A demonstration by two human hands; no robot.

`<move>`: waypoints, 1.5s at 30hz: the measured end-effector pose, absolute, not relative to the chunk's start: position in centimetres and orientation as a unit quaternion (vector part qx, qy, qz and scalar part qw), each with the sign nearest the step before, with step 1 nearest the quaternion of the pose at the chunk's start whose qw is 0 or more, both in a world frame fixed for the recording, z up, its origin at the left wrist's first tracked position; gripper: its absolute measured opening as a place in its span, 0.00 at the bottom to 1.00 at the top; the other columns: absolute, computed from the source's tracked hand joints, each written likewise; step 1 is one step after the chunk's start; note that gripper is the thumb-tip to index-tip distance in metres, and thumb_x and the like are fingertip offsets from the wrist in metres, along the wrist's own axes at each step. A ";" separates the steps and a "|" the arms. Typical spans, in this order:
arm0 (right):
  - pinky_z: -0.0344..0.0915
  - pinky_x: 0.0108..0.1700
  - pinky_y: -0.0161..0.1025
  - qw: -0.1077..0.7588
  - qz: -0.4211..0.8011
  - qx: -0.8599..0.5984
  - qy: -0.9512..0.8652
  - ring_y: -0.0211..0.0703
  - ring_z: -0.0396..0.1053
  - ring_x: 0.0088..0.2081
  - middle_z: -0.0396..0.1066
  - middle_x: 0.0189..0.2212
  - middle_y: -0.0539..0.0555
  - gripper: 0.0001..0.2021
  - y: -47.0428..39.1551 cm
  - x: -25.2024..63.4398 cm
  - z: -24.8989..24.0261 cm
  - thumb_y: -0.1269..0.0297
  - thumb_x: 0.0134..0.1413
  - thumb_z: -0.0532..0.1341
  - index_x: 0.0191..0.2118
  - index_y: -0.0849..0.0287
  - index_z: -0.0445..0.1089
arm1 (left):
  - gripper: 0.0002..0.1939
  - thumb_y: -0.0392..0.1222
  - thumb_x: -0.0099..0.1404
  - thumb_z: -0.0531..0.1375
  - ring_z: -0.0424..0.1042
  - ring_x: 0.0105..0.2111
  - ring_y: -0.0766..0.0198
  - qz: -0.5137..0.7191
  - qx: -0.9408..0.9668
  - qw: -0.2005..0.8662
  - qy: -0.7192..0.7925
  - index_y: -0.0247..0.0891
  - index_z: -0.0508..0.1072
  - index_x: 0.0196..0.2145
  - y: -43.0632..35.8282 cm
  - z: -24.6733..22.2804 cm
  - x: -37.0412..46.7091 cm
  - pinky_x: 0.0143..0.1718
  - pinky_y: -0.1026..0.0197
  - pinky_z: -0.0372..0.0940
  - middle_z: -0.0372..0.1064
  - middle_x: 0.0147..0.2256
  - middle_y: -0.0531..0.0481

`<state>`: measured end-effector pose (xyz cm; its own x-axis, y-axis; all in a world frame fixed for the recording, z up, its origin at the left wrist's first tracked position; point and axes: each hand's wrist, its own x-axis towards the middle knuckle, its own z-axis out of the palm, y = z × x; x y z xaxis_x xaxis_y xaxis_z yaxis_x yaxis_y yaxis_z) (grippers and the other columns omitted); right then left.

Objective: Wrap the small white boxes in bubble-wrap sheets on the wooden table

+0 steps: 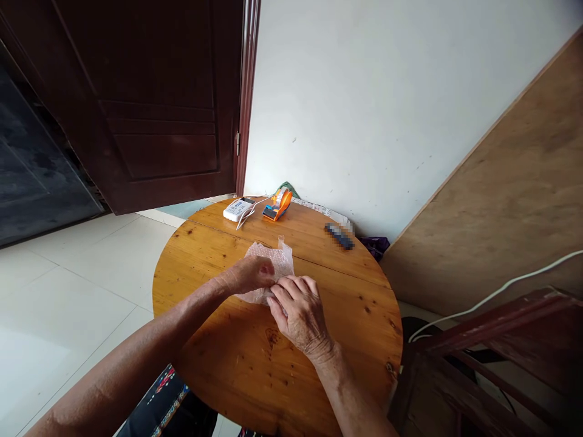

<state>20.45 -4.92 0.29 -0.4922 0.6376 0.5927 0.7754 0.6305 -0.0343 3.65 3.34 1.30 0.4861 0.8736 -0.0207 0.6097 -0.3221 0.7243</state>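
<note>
A pinkish, see-through piece of bubble wrap (280,258) lies on the round wooden table (364,321). A short clear strip, like tape, sticks up at its far edge. My left hand (250,274) is over the wrap's near left part with its fingers curled round it. My right hand (299,308) closes on the near right edge of the wrap, its fingers bent and close to those of the left. Both hands hide much of the wrap's near side, and I cannot tell whether anything is inside it.
At the table's far side stand an orange tape dispenser (277,205) and a white device (238,209) with a white cable. A dark, pixelated object (339,236) lies to their right. Beyond are a white wall (364,91) and a dark red door (168,91); a wooden chair (483,340) stands right.
</note>
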 end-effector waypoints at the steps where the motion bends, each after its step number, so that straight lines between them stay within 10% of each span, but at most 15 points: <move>1: 0.55 0.48 0.48 0.280 -0.116 -0.420 -0.856 0.49 0.66 0.42 0.74 0.38 0.57 0.07 -4.9 20.4 0.2 0.65 0.62 0.56 0.38 0.59 0.71 | 0.10 0.45 0.56 0.63 0.71 0.33 0.61 0.191 0.787 0.336 0.480 0.37 0.77 0.33 3.4 1.2 3.3 0.35 0.63 0.62 0.75 0.32 0.51; 14: 0.53 0.47 0.47 0.180 -0.161 -0.464 -0.852 0.48 0.63 0.40 0.70 0.39 0.55 0.14 -5.0 19.7 0.8 0.64 0.59 0.64 0.51 0.50 0.70 | 0.28 0.58 0.56 0.61 0.71 0.26 0.61 0.238 0.650 0.334 0.640 0.32 0.73 0.46 0.0 -0.7 -3.0 0.28 0.62 0.62 0.74 0.31 0.48; 20: 0.53 0.48 0.48 0.155 -0.155 -0.465 -0.857 0.49 0.64 0.41 0.69 0.38 0.56 0.09 -4.8 19.4 1.2 0.64 0.57 0.65 0.44 0.53 0.72 | 0.16 0.45 0.53 0.62 0.61 0.16 0.69 0.267 0.558 0.500 0.606 0.32 0.73 0.37 0.3 -0.4 -0.8 0.19 0.67 0.54 0.63 0.18 0.58; 30: 0.55 0.46 0.49 0.191 -0.138 -0.460 -0.856 0.50 0.64 0.40 0.70 0.37 0.55 0.06 -4.8 19.3 1.1 0.67 0.57 0.62 0.41 0.54 0.71 | 0.21 0.43 0.46 0.64 0.65 0.20 0.71 0.448 0.405 0.636 0.481 0.31 0.72 0.38 -1.7 -0.1 2.2 0.21 0.68 0.56 0.70 0.25 0.53; 45: 0.58 0.52 0.48 0.336 0.022 -0.445 -0.829 0.50 0.71 0.43 0.76 0.42 0.57 0.25 -4.8 21.2 0.6 0.76 0.47 0.59 0.54 0.60 0.63 | 0.08 0.34 0.49 0.52 0.55 0.24 0.70 0.291 0.711 0.490 0.412 0.35 0.69 0.28 -2.3 2.6 3.4 0.25 0.66 0.50 0.58 0.23 0.57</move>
